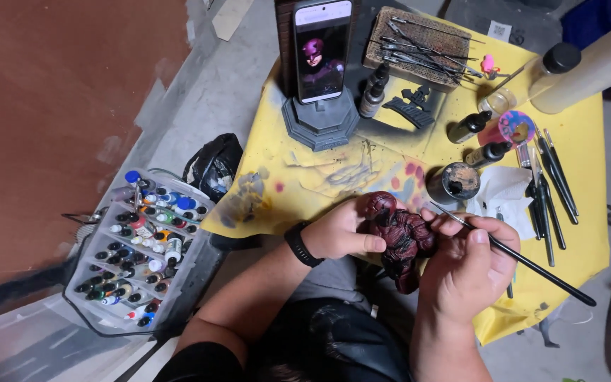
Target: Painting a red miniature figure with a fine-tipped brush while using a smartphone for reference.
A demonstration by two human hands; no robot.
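**Both hands closed: figure in left, brush in right**

Gripping firmly, the left hand (339,233) is closed around a dark red figure bust (399,233), thumb laid along its side and fingers wrapped behind it. A black band sits on that wrist. The right hand (464,265) is closed on a thin black paintbrush (525,262), pinched between thumb and fingers, with the bristle end resting at or just above the bust's shoulder; contact cannot be confirmed. The handle runs out to the right of the hand.

The bust is taken as landmark. It is held over the near edge of a yellow table cover (588,141), above the person's lap. Just beyond it to the right stands a round dark paint pot (456,181), with a crumpled white tissue (505,189) beside that. Further right lie several black brushes (549,191) in a loose row. Well beyond the bust stands a phone (321,49) upright on a grey hexagonal base (319,122), its screen showing a masked figure. Far to the left of the bust, off the cover, a clear plastic tray (79,304) holds rows of small paint bottles (146,247).
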